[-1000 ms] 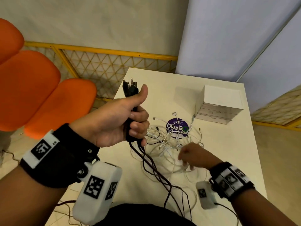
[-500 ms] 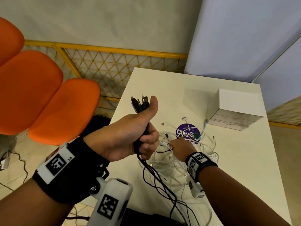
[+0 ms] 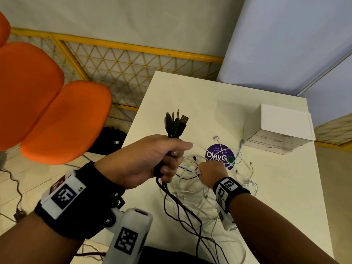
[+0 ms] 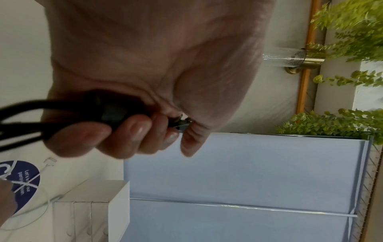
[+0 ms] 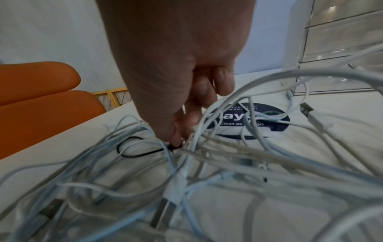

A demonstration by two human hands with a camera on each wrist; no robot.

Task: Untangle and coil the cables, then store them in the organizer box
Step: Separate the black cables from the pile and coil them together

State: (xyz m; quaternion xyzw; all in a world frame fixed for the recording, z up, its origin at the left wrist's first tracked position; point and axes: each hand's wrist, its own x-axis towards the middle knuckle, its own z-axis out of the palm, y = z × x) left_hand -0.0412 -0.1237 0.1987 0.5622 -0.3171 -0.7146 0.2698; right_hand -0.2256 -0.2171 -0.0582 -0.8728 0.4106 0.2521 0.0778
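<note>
My left grip (image 3: 152, 161) holds the black cables (image 3: 176, 124) bunched just below their plugs; my right grip (image 3: 211, 171) pinches a black strand (image 5: 132, 153) in the white tangle (image 3: 192, 189) on the desk (image 3: 276, 197). Light, limp, snag-prone: take hold near the plugs. Organizer box (image 3: 282, 128) beyond.

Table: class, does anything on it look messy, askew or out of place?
Yes. White cables lie in a loose tangle beside the box, sprawling over the purple sticker. Black cables trail off the near table edge.
</note>
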